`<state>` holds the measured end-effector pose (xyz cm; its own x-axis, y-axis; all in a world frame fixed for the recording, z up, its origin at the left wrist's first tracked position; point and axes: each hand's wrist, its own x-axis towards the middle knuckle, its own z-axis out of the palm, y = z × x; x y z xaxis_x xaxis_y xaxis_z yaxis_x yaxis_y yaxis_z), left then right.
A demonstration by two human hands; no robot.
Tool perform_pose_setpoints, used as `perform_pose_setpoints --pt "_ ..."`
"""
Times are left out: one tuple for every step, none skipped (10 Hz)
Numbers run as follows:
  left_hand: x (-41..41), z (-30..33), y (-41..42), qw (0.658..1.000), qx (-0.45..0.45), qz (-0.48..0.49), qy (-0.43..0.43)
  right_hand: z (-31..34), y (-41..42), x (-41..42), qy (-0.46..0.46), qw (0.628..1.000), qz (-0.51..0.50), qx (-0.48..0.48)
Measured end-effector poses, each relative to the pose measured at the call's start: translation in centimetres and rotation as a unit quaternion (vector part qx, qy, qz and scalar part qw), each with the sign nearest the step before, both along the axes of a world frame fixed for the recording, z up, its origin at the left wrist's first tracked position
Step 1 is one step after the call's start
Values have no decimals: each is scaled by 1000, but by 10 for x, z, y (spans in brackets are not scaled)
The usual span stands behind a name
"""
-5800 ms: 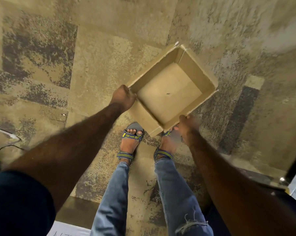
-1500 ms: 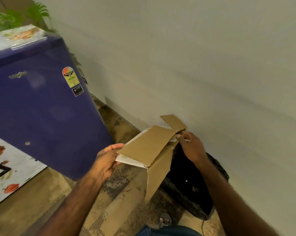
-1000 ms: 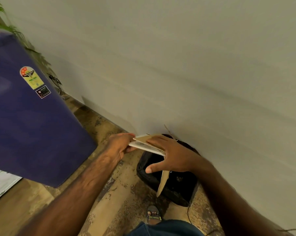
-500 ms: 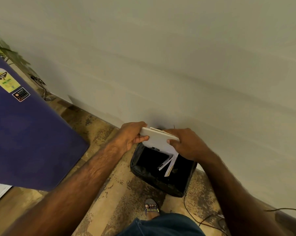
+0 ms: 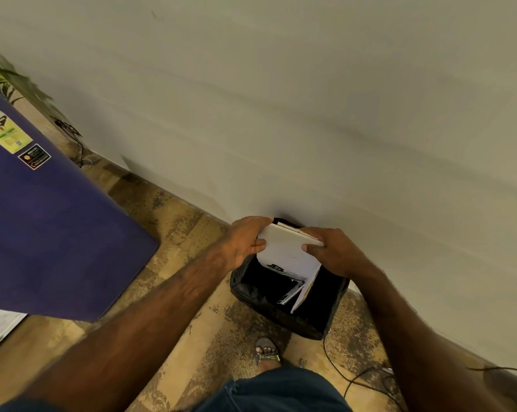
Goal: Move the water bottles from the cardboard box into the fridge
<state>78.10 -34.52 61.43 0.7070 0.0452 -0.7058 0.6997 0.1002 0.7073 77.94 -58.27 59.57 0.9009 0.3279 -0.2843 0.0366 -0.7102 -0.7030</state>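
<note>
Head view, near to far: both forearms reach toward the wall. The left hand (image 5: 245,243) and right hand (image 5: 334,252) each pinch a side edge of the flattened cardboard box (image 5: 287,254), steadying it over the black bin (image 5: 281,316) for disposal. Its long axis runs steeply downward, lower end inside the bin. No water bottles show. The blue fridge (image 5: 52,227) stands closed at left.

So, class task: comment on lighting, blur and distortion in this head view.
Head view: dim, warm light; soft shadow on the wall above the bin; forearms blur near the frame edge; wide-angle lens tilts the fridge.
</note>
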Motion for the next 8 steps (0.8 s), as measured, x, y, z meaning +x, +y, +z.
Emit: perform_pose_setpoints --pt "-3 -4 3 999 15 -36 -23 -28 2 7 10 1000 -18 0" --pt "-9 -5 7 997 28 -58 -30 -46 5 9 25 999 -31 1" --pt "-20 -14 22 995 52 -84 -25 -69 11 7 41 998 -51 -5" --pt "-29 -21 34 994 60 -86 -27 -81 15 5 53 997 -56 -21" --pt "-42 -20 54 995 53 -73 -37 -87 33 0 44 996 -43 -72" --pt "-51 -20 68 994 70 -68 -54 -90 47 -5 38 994 -53 -85" --pt "-64 -22 97 989 111 -66 -68 -89 77 -15 26 995 -50 -88" --pt "-73 -27 119 986 142 -59 -71 -80 105 -18 14 994 -41 -97"
